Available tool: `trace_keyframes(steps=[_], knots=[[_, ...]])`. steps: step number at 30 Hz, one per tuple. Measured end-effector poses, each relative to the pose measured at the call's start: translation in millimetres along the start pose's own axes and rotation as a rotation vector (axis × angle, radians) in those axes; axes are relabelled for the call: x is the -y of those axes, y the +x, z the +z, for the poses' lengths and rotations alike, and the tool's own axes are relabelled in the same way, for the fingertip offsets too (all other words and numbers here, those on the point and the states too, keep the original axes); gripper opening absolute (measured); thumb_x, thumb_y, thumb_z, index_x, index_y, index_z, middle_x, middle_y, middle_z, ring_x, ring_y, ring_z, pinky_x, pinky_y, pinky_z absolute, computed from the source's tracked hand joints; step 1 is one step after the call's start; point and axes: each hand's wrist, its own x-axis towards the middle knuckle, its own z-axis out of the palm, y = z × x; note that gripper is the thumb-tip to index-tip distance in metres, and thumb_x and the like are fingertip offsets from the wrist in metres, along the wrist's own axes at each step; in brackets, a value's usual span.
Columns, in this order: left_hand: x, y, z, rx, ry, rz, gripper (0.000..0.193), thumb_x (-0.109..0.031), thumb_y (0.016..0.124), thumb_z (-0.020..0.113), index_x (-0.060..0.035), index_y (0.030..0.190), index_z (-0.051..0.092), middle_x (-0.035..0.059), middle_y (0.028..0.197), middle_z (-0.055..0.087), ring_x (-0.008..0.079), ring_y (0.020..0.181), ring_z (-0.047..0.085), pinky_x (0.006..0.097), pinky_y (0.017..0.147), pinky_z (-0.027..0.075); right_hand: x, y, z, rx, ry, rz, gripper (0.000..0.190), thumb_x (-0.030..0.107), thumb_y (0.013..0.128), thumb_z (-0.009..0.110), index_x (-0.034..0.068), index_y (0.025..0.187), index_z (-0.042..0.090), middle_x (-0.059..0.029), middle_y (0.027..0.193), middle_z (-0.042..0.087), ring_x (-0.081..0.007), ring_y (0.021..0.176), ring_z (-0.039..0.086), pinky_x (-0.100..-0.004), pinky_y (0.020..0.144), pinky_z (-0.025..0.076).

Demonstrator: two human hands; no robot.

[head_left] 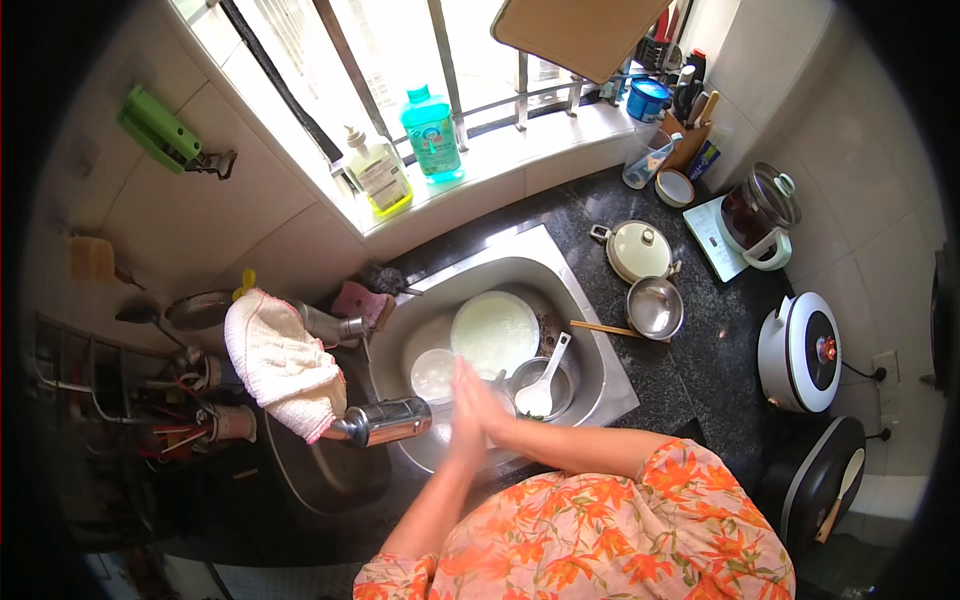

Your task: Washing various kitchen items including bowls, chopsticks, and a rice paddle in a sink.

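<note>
Over the stainless steel sink basin [583, 300], my left hand [466, 424] and my right hand [487, 409] are pressed palm to palm, fingers extended and blurred. I see nothing between them, though the palms are hidden. Just left of my hands is the chrome faucet head [394, 421]. Beyond my fingertips a large round bowl [495, 330] holds whitish liquid, and a smaller white bowl [433, 373] sits beside it. To the right, a white ladle [546, 382] rests in a metal pot [564, 401] inside the basin.
A cloth [281, 360] drapes over the faucet pipe, near a pink sponge [364, 304]. On the right counter stand a lidded pot [639, 251], a metal bowl [655, 308] against chopsticks [604, 328], a glass kettle [759, 214] and a white electric cooker [800, 352]. Bottles [432, 139] line the windowsill.
</note>
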Motion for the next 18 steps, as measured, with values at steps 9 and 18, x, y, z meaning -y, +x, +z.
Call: trace_keyframes(steps=[9,18], knots=[[2,-24,21,0.133,0.013,0.053,0.064,-0.048,0.101,0.018,-0.0049,0.149,0.012,0.0088,0.156,0.011,0.0228,0.143,0.01,0.0356,0.116,0.008,16,20,-7,-0.103,0.165,0.045,0.076,0.05,0.098,0.029,-0.004,0.147,0.007,-0.017,0.155,0.01,-0.0276,0.144,0.006,-0.0353,0.116,0.006],[17,-3,-4,0.066,-0.022,-0.034,0.059,-0.041,0.103,0.018,-0.0032,0.148,0.019,0.0112,0.155,0.014,0.0234,0.143,0.013,0.0332,0.115,0.009,19,13,-5,-0.071,0.319,0.05,0.075,0.048,0.098,0.034,0.0,0.148,0.005,-0.0155,0.153,0.013,-0.0242,0.142,0.012,-0.0301,0.114,0.009]])
